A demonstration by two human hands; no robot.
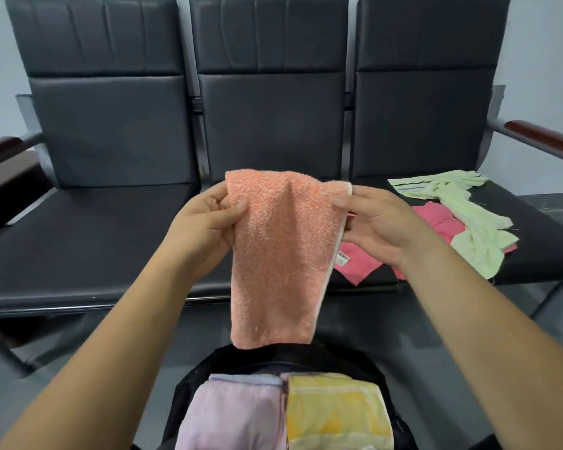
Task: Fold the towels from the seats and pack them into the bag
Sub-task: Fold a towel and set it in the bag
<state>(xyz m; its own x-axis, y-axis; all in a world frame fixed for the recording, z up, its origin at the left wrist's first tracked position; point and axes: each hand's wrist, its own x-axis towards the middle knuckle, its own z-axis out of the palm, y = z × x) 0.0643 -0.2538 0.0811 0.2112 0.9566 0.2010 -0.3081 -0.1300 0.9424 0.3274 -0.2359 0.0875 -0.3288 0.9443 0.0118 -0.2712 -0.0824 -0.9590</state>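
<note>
An orange towel (278, 254) hangs folded lengthwise in the air above the bag. My left hand (208, 222) pinches its top left corner and my right hand (377, 222) pinches its top right corner. Below, the open black bag (247, 358) holds a folded lilac towel (234, 414) on the left and a folded yellow towel (335, 410) on the right. On the right seat lie a crumpled pale green towel (468, 222) and, partly under it, a pink towel (442, 222).
A row of three black padded seats (88, 235) with metal frames stands in front of me. Wooden armrests (540, 134) stick out at both ends. The bag stands on a grey floor (387, 326) in front of the middle seat.
</note>
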